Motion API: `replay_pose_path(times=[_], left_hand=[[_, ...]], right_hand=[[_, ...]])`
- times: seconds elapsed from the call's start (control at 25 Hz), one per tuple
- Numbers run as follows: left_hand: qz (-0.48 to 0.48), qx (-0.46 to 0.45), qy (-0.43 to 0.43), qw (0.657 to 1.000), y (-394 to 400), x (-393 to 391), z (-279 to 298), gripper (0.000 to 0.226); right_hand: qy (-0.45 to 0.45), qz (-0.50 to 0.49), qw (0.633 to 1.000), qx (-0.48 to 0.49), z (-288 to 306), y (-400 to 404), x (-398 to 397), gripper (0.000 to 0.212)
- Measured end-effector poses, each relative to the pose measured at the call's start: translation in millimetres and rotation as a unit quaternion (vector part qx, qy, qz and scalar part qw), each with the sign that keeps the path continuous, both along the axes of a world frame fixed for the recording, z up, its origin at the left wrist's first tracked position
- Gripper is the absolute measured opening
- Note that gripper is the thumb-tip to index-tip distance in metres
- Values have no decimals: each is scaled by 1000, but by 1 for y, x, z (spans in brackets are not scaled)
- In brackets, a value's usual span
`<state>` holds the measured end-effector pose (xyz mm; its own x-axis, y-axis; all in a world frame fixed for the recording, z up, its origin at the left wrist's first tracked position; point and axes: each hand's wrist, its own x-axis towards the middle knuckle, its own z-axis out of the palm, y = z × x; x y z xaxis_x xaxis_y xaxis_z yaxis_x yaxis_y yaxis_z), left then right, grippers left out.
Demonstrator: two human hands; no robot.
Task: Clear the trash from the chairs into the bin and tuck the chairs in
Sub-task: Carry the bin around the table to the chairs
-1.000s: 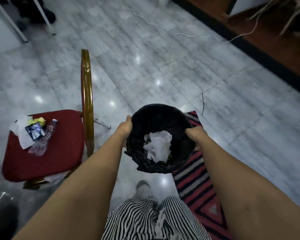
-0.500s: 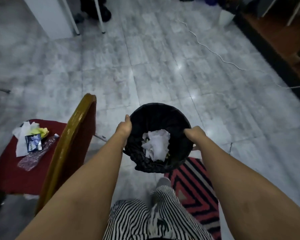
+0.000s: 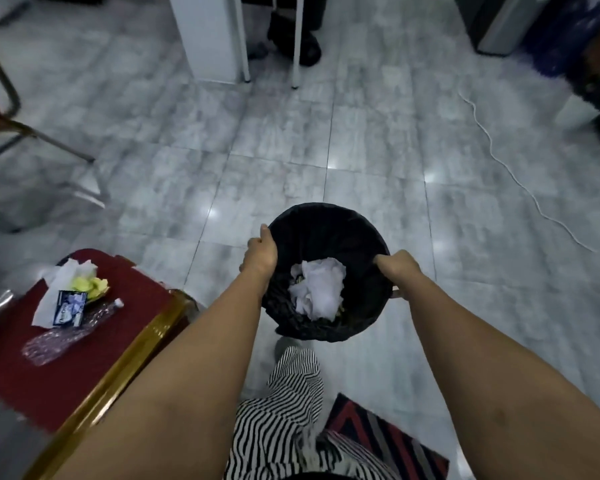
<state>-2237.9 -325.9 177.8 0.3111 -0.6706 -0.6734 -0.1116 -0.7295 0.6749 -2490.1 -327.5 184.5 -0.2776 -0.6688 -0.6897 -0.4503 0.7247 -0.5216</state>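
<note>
I look down from the head camera at my two bare arms reaching forward over a grey marble-tiled floor [image 3: 378,150]. My left hand [image 3: 260,252] is clenched on the left rim of a round bin [image 3: 329,233] lined with a black bag, and my right hand [image 3: 397,266] is clenched on its right rim, so the bin hangs between them above the floor. Crumpled white paper [image 3: 319,289] lies inside the bin. To my left, just beside my left forearm, stands a chair [image 3: 66,372] with a red seat and a gold frame. On its seat lies a cluster of trash: a white tissue [image 3: 61,282], a yellow crumpled scrap [image 3: 90,285], a small blue-and-white packet [image 3: 70,308] and a clear plastic bottle [image 3: 66,337] lying on its side. Part of a second chair [image 3: 0,112] shows at the far left edge, well apart. Striped trousers [image 3: 284,410] and a patterned rug [image 3: 388,441] sit below the bin. A white cable [image 3: 510,171] snakes across the floor at right.
</note>
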Motion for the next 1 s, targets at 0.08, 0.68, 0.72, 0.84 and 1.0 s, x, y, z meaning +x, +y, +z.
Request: replay_pose_path(times=[0.08, 0.68, 0.72, 0.84, 1.0], left_hand=[[20, 7, 17, 1000, -40, 6, 1, 93], [306, 1, 49, 951, -250, 133, 24, 79], [319, 2, 46, 947, -256, 141, 25, 79], [376, 0, 48, 925, -277, 175, 22, 77], [439, -11, 61, 896, -296, 231, 12, 76]], right_hand=[[9, 25, 1000, 2, -2, -52, 5, 68], [-14, 303, 953, -16, 10, -408, 173, 43], [-14, 325, 945, -20, 11, -423, 189, 44], [-2, 392, 919, -28, 6, -470, 244, 55], [7, 458, 888, -32, -7, -515, 329, 66]])
